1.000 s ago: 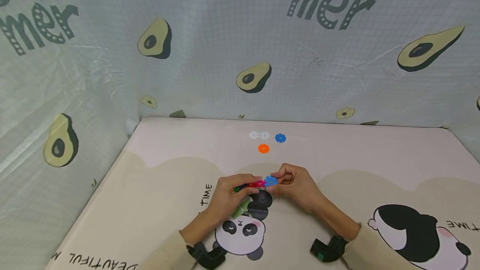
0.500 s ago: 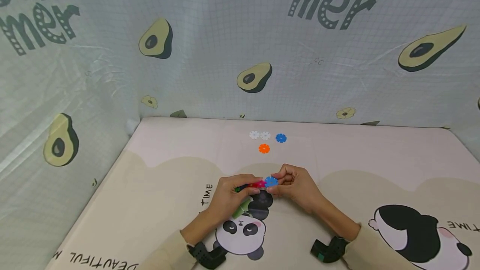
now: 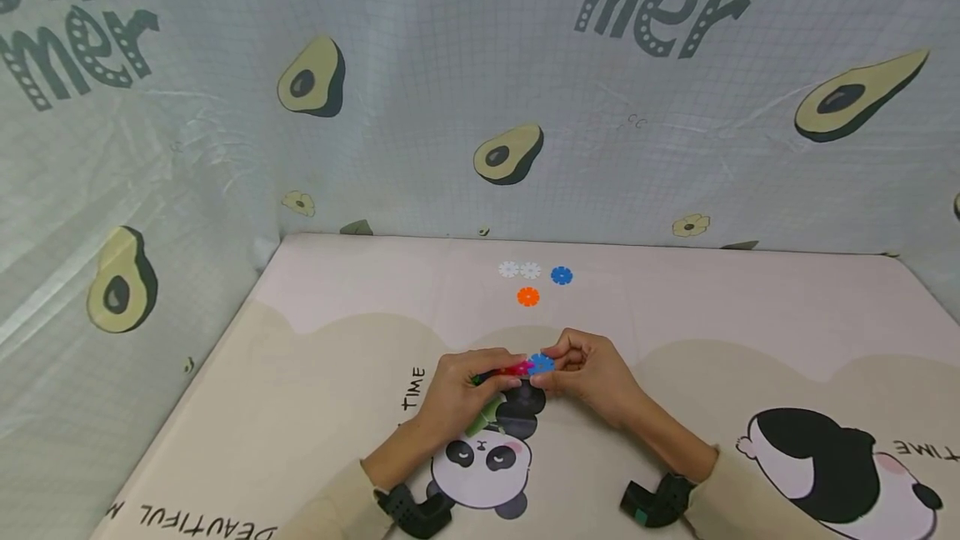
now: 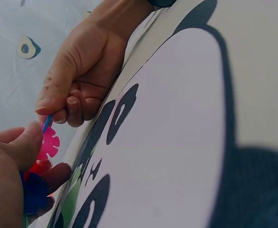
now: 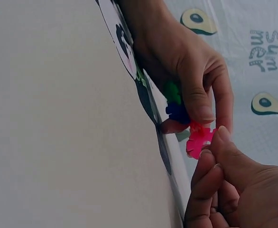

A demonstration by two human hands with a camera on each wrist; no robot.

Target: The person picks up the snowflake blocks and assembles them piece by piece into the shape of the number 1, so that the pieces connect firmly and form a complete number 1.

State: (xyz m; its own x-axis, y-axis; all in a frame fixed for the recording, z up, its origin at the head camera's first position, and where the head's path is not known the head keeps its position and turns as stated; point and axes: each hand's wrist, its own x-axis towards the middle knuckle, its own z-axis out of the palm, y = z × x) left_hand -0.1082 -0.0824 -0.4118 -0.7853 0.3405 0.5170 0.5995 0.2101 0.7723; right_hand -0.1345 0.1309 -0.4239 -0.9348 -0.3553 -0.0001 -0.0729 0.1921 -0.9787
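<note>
My left hand (image 3: 457,390) grips a short chain of notched plastic snowflake discs, joined edge to edge. In the right wrist view the chain runs from a green disc (image 5: 172,92) through a dark blue disc (image 5: 177,113) and a red disc (image 5: 196,127) to a pink disc (image 5: 199,142) at its end. Between thumb and forefinger, my right hand (image 3: 600,377) pinches a light blue disc (image 3: 542,363). It meets the pink end of the chain and shows edge-on in the left wrist view. Fingers partly cover the red disc and the dark blue one.
Beyond the hands lie two white discs (image 3: 519,271), a blue disc (image 3: 562,275) and an orange disc (image 3: 528,297) on the table. The panda-print tablecloth (image 3: 337,423) reaches back to a sheet (image 3: 405,107) printed with avocados, hanging behind and at the left.
</note>
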